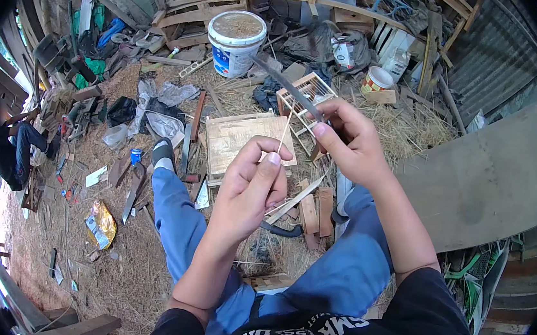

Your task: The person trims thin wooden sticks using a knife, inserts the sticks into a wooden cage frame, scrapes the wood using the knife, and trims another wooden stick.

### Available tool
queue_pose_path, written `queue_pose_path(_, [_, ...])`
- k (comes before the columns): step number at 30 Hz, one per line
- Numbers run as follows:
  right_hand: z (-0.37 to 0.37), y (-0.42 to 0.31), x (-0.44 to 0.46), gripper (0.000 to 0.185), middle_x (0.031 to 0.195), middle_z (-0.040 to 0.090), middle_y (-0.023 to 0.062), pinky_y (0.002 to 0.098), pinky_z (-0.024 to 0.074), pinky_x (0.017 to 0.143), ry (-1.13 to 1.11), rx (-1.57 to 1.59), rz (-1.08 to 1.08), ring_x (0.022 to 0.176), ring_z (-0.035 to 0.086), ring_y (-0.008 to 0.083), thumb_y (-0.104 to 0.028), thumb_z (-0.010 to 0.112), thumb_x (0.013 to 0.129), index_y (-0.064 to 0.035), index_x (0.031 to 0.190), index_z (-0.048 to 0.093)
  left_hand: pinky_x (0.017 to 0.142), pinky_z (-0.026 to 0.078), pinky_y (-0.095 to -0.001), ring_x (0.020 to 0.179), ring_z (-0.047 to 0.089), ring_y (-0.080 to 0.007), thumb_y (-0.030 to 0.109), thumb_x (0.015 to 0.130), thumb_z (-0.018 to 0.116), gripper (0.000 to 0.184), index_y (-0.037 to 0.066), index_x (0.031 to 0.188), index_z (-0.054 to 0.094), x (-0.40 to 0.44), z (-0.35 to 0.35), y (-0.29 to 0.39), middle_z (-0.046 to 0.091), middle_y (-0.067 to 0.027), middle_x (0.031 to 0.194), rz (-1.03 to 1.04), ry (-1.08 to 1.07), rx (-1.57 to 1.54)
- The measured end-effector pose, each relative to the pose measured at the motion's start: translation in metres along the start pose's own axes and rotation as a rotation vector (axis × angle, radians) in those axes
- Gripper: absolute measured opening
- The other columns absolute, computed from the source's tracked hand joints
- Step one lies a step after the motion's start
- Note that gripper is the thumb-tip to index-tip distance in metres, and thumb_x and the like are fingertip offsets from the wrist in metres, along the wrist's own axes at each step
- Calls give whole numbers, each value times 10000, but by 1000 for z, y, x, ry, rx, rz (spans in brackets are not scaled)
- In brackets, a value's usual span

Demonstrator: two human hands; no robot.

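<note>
My left hand point(251, 182) is closed, pinching a thin bamboo stick point(286, 129) between thumb and fingers, its free end pointing up. My right hand point(355, 143) grips a knife; the handle is hidden in my fist. Its long dark blade point(283, 85) slants up and left, its lower part close to the stick's upper end; whether they touch I cannot tell. Below the hands lies a low wooden board point(235, 142). Partly behind my right hand stands a small slatted wooden frame point(308, 92), like a cage.
Beyond the board stands a white bucket point(232, 61) with shavings on its top. Left of my knees lie a hand saw point(132, 196), a yellow wrapper point(102, 226) and wood scraps. A large sheet point(481, 175) leans at right. Another person point(16, 140) sits far left.
</note>
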State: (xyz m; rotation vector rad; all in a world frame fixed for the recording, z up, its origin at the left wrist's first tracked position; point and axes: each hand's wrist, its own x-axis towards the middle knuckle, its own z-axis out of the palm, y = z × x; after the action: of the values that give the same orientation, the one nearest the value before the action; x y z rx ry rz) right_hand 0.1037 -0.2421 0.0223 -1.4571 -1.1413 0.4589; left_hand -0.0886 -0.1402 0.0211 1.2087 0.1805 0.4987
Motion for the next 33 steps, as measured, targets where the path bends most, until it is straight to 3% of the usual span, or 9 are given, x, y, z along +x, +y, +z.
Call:
queue_pose_path(9, [-3,-7,2,260,829,658,44,288,465,663,4,-182,-161,729,591,109,-224,717,941,-15,1079,647,515,286,-224,537,344,-31,169,1105,477,135,52,1165,511,1,-1,1,417,55,615,-2,32,11])
queue_pose_path(12, [-5,-19,2,281,747,654,101,344,481,595,-40,-358,-74,624,623,207,-299,717,930,-27,991,677,503,296,-219,535,334,-23,175,1100,494,141,50,1163,506,2,-2,-2,411,60,620,4,68,42])
queue_pose_path(15, [-3,-13,1,292,725,642,132,381,487,588,-51,-461,-155,622,643,283,-315,722,925,-30,960,670,468,244,-208,514,347,-10,186,1087,498,155,47,1134,547,4,-3,-2,426,67,625,-8,121,32])
queue_pose_path(18, [1,-18,0,314,692,624,146,416,475,566,-115,-539,-240,629,645,340,-343,722,922,-41,881,645,493,313,-213,545,336,-13,189,1093,509,173,42,1184,514,4,-7,-4,414,64,635,-20,100,66])
queue_pose_path(24, [4,-11,0,350,653,614,127,445,446,514,-163,-633,-330,595,627,364,-380,713,920,-75,796,592,491,287,-220,570,361,-23,165,1079,527,202,34,1233,519,5,-8,-11,439,49,681,-13,124,-18])
queue_pose_path(33, [4,-13,-2,335,640,613,119,435,449,503,-125,-652,-366,581,634,347,-382,736,900,-80,808,623,487,255,-225,550,341,-24,164,1087,514,187,55,1238,519,3,-5,-13,426,65,665,-4,140,5])
